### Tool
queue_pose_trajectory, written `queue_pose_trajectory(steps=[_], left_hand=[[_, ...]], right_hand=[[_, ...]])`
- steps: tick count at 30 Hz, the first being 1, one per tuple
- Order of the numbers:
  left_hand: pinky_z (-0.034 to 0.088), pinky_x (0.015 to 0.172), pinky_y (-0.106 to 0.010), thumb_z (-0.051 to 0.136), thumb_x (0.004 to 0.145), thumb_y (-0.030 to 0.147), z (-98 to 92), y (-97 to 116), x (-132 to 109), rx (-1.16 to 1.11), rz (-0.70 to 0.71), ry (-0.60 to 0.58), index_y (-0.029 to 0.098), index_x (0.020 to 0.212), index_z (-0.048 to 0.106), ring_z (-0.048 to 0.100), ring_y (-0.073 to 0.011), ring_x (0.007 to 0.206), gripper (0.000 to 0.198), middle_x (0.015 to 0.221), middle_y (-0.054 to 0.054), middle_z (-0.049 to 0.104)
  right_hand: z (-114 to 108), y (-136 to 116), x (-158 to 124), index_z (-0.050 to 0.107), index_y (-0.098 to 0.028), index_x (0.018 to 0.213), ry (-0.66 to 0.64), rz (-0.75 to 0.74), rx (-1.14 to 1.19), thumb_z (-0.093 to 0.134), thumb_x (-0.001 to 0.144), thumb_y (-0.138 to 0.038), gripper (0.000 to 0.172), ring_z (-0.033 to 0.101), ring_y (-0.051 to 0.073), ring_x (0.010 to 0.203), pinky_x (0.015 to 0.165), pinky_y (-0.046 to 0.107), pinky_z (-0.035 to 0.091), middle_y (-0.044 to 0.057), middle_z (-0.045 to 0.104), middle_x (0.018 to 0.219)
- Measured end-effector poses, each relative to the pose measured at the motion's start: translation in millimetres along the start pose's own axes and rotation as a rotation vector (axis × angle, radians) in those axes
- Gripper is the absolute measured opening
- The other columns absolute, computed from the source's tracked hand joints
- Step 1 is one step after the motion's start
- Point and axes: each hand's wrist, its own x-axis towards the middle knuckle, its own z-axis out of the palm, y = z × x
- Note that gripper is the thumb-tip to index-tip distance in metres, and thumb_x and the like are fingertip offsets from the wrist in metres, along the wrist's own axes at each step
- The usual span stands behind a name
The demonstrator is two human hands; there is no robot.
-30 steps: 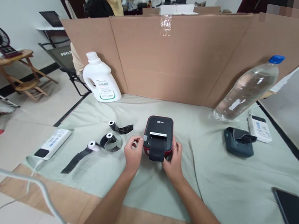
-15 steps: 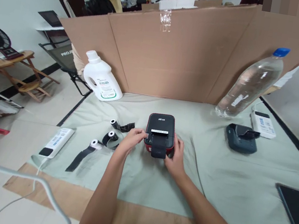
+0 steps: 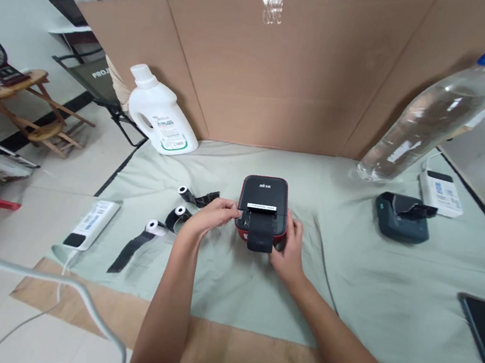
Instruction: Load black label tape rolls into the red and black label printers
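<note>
One printer (image 3: pixel 263 192): my right grip (image 3: pixel 290 251) clamped it, left grip (image 3: pixel 212 215) touched its corner, pinch unclear; probably lightish, stiff, best side-held.

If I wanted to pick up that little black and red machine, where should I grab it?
Probably by its two side walls, with hands coming from left and right: the black and red machine is boxy, its sides opposite each other. I'd avoid the middle of the near side, where a dark strip hangs over the edge. The right hand touches its right side.
</note>
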Motion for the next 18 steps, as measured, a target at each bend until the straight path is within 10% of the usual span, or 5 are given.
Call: queue_pose_trajectory(steps=[18], left_hand=[[0.012,0.052,-0.025,0.071,0.071,0.051,-2.9,-4.1,-1.9,-0.027,-0.024,-0.104,0.021,0.062,0.036,0.023,-0.0063,0.052,0.047,0.059,0.008,0.027]], right_hand=[[-0.5,-0.8,0.8,0.028,-0.028,0.160,0.025,-0.024,0.032,0.062,0.090,-0.043,0.079,0.049,0.031,0.125,0.109,0.054,0.044,0.013,0.044,0.128]])
